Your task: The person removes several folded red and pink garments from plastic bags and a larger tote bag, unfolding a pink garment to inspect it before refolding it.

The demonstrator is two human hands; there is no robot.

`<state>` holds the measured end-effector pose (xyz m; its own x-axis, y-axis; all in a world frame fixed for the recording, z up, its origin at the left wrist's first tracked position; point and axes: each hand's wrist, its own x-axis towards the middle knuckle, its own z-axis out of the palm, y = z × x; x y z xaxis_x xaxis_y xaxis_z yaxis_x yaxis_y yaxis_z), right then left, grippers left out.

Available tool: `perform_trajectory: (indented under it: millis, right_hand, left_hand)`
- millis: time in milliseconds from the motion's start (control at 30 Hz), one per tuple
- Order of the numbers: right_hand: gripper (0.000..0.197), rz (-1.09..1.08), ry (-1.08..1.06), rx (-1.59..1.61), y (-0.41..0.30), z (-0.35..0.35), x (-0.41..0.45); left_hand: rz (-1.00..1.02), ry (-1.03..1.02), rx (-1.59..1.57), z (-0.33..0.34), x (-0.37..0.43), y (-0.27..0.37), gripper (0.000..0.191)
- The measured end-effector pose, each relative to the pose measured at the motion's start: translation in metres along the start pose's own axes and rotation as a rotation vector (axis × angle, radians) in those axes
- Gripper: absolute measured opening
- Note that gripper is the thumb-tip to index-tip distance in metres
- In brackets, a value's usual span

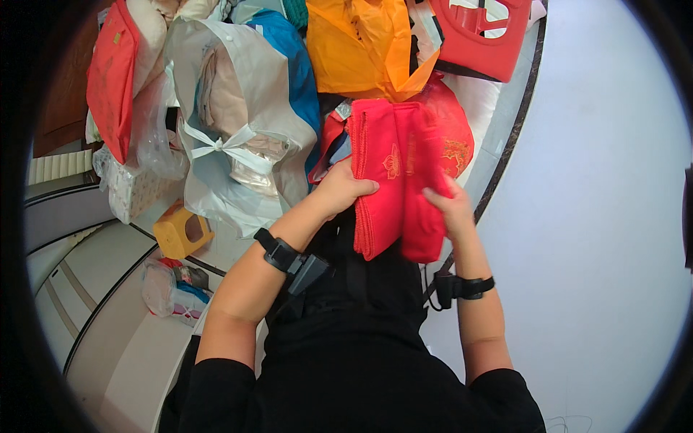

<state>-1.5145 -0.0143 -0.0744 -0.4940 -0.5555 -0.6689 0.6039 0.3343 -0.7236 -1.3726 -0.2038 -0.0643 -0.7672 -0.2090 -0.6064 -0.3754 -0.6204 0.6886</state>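
Note:
In front of my lap I hold a red folded cloth (pixel 379 200) with golden embroidery, creased down its middle into two halves. My left hand (pixel 344 189) grips its left half, thumb on top and fingers underneath. The right half is pinched by my right hand (pixel 450 204), which looks slightly blurred. Just beyond the cloth lies a red bag (pixel 457 127) with a gold design, partly covered by it. An opened red item (pixel 327 143) shows behind my left hand; its contents are mostly hidden.
A whitish bag (pixel 260 92) tied with a bow holds folded fabric. Near it are an orange bag (pixel 357 48), a red plastic stool (pixel 487 59), a red pouch (pixel 111 81) and a plastic-wrapped package (pixel 138 189). A yellow stool (pixel 178 233) stands on the floor at left.

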Motion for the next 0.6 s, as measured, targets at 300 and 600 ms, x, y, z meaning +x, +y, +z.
perform_trajectory:
  millis: [300,600]
  right_hand:
    - [0.033,-0.160,0.267,0.222,-0.078,-0.118,-0.044]
    - [0.031,-0.222,0.305,0.110,-0.112,-0.169,-0.063]
  left_hand:
    - [-0.035,0.132,-0.045,-0.054,-0.046,0.019,0.044]
    - [-0.021,0.176,0.051,-0.080,-0.057,0.021,0.044]
